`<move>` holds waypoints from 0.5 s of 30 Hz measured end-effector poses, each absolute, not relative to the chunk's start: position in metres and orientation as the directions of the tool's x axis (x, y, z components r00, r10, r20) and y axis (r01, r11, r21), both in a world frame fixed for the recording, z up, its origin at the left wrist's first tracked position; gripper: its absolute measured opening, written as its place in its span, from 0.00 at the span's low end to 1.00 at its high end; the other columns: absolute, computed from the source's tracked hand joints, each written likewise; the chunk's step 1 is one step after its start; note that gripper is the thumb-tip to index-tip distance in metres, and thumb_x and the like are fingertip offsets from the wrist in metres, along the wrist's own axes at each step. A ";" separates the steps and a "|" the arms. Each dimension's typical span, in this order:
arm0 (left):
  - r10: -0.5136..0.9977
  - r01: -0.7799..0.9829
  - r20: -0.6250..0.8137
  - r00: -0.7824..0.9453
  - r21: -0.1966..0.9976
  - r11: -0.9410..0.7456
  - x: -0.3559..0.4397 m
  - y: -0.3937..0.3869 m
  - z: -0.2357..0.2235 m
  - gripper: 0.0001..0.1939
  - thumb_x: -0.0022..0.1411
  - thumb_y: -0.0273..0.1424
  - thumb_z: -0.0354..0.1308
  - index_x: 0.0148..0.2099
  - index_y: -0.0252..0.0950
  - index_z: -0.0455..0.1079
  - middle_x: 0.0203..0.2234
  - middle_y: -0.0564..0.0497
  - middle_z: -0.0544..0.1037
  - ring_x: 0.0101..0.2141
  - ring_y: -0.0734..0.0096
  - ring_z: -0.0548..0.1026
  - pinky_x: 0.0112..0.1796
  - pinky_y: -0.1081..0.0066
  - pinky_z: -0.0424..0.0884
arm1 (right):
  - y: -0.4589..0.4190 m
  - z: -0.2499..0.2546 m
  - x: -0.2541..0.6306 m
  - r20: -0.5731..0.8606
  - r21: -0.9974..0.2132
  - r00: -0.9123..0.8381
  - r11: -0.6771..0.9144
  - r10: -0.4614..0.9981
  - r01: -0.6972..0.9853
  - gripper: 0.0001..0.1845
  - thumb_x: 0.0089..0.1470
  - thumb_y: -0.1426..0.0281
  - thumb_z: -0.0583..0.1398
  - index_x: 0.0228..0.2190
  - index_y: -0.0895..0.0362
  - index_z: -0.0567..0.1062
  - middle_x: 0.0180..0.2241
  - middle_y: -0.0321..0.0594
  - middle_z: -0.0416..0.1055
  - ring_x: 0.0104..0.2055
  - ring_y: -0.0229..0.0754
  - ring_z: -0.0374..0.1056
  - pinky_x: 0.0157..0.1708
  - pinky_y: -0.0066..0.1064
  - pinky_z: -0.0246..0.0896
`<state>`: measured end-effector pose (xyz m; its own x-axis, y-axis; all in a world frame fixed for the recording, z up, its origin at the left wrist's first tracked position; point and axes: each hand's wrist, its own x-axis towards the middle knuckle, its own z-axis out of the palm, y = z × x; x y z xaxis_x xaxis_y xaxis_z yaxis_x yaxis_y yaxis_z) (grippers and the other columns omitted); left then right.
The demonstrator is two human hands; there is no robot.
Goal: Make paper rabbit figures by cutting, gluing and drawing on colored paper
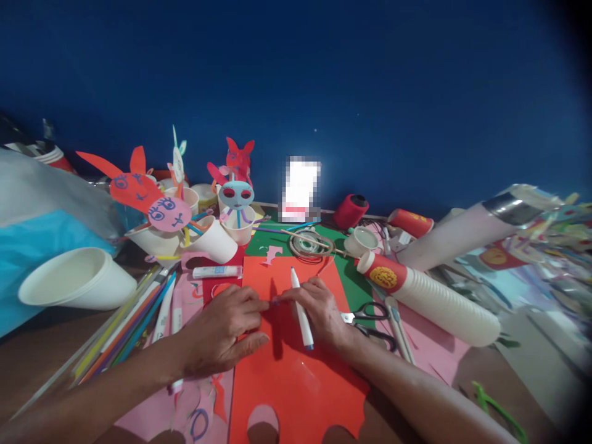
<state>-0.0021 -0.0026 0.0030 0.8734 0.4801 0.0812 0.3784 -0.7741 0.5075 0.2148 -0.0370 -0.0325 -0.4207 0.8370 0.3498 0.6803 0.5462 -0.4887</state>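
Observation:
A white marker (302, 317) with blue ends is held in my right hand (321, 311), slanting across its fingers above an orange-red sheet (300, 382). My right index finger reaches left to a tiny pale bit (276, 301) on the sheet. From the other side my left hand (235, 324) touches that same spot with its index fingertip; its thumb is spread away and its palm side rests by the paper. What the bit is cannot be made out. The sheet's near edge has rounded cut-outs. Black-handled scissors (370, 319) lie right of my right hand.
Paper cups (217, 240) with drawn paper faces (169, 214) stand at back left. Colored sticks (124, 327) and a capped marker (217, 272) lie left. A stack of cups (439, 302), a utility knife (400, 330) and a red thread spool (350, 211) are right. A bright blurred screen (301, 185) stands behind.

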 end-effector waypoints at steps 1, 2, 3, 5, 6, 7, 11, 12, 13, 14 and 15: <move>0.476 0.375 0.081 0.876 0.507 -0.776 -0.002 -0.002 0.003 0.10 0.61 0.31 0.48 0.31 0.36 0.68 0.45 0.49 0.72 0.40 0.64 0.63 0.40 0.62 0.57 | -0.037 -0.033 0.215 0.360 -0.521 -0.385 0.525 0.850 0.673 0.12 0.50 0.77 0.52 0.37 0.56 0.69 0.30 0.40 0.73 0.31 0.41 0.66 0.36 0.34 0.52; 0.471 0.371 0.080 0.878 0.507 -0.778 -0.002 -0.002 0.003 0.11 0.61 0.31 0.47 0.31 0.36 0.68 0.46 0.49 0.72 0.41 0.63 0.63 0.40 0.62 0.57 | -0.036 -0.034 0.216 0.374 -0.554 -0.339 0.501 0.863 0.665 0.12 0.51 0.77 0.52 0.37 0.56 0.70 0.31 0.39 0.73 0.32 0.41 0.66 0.36 0.34 0.53; 0.468 0.370 0.076 0.881 0.506 -0.779 -0.003 -0.002 0.003 0.11 0.61 0.32 0.47 0.31 0.36 0.68 0.47 0.49 0.71 0.41 0.63 0.63 0.41 0.62 0.57 | -0.035 -0.034 0.216 0.389 -0.581 -0.291 0.478 0.874 0.659 0.12 0.52 0.78 0.51 0.36 0.55 0.70 0.31 0.39 0.73 0.32 0.41 0.66 0.36 0.33 0.54; 0.464 0.371 0.066 0.883 0.506 -0.778 -0.003 -0.002 0.003 0.12 0.61 0.32 0.46 0.31 0.35 0.68 0.48 0.49 0.71 0.41 0.63 0.63 0.41 0.61 0.57 | -0.034 -0.036 0.216 0.409 -0.611 -0.223 0.447 0.885 0.653 0.12 0.53 0.78 0.51 0.36 0.55 0.70 0.31 0.38 0.73 0.33 0.41 0.67 0.35 0.32 0.55; 0.464 0.373 0.062 0.884 0.507 -0.777 -0.003 -0.002 0.004 0.12 0.61 0.32 0.46 0.31 0.35 0.68 0.48 0.49 0.71 0.41 0.63 0.63 0.41 0.61 0.58 | -0.033 -0.037 0.215 0.413 -0.614 -0.210 0.442 0.886 0.654 0.11 0.53 0.78 0.51 0.35 0.54 0.70 0.31 0.38 0.73 0.34 0.41 0.67 0.36 0.32 0.56; 0.465 0.374 0.060 0.883 0.508 -0.776 -0.003 -0.002 0.004 0.12 0.61 0.33 0.46 0.31 0.35 0.68 0.48 0.49 0.71 0.41 0.63 0.63 0.41 0.61 0.58 | -0.033 -0.037 0.215 0.415 -0.610 -0.208 0.440 0.886 0.659 0.11 0.53 0.78 0.52 0.35 0.54 0.70 0.31 0.38 0.73 0.33 0.41 0.67 0.36 0.32 0.56; 0.472 0.377 0.060 0.880 0.517 -0.768 -0.002 -0.003 0.004 0.12 0.62 0.33 0.46 0.31 0.36 0.68 0.48 0.50 0.71 0.42 0.63 0.63 0.41 0.61 0.57 | -0.033 -0.035 0.214 0.406 -0.556 -0.261 0.463 0.876 0.690 0.10 0.54 0.78 0.52 0.37 0.55 0.69 0.31 0.38 0.73 0.33 0.41 0.67 0.36 0.32 0.54; 0.473 0.377 0.061 0.879 0.518 -0.768 -0.002 -0.003 0.004 0.12 0.62 0.33 0.46 0.31 0.36 0.68 0.47 0.50 0.71 0.42 0.63 0.63 0.41 0.61 0.57 | -0.033 -0.034 0.213 0.400 -0.537 -0.277 0.468 0.874 0.701 0.10 0.54 0.78 0.52 0.37 0.55 0.68 0.31 0.38 0.73 0.32 0.41 0.67 0.35 0.32 0.53; 0.473 0.376 0.062 0.879 0.519 -0.767 -0.002 -0.003 0.004 0.12 0.61 0.33 0.46 0.31 0.36 0.68 0.47 0.50 0.71 0.41 0.63 0.63 0.41 0.61 0.57 | -0.034 -0.034 0.213 0.391 -0.517 -0.293 0.471 0.873 0.715 0.10 0.54 0.77 0.52 0.37 0.55 0.68 0.31 0.38 0.72 0.32 0.41 0.66 0.35 0.32 0.53; 0.473 0.375 0.065 0.879 0.519 -0.768 -0.002 -0.003 0.004 0.12 0.61 0.33 0.46 0.31 0.36 0.68 0.47 0.50 0.71 0.41 0.63 0.63 0.41 0.61 0.57 | -0.034 -0.034 0.212 0.382 -0.492 -0.307 0.473 0.872 0.731 0.09 0.54 0.77 0.52 0.37 0.56 0.68 0.31 0.38 0.72 0.32 0.40 0.66 0.34 0.31 0.52; 0.473 0.374 0.068 0.878 0.518 -0.769 -0.002 -0.002 0.004 0.12 0.61 0.33 0.47 0.31 0.36 0.68 0.46 0.50 0.72 0.41 0.63 0.64 0.41 0.62 0.57 | -0.034 -0.033 0.211 0.372 -0.462 -0.321 0.474 0.871 0.749 0.09 0.54 0.77 0.53 0.37 0.56 0.68 0.30 0.38 0.72 0.31 0.40 0.66 0.34 0.31 0.51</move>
<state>-0.0021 -0.0025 0.0043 0.8785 0.4729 0.0678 0.3741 -0.7693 0.5180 0.2114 -0.0342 -0.0332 -0.3215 0.8708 0.3719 0.7493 0.4741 -0.4624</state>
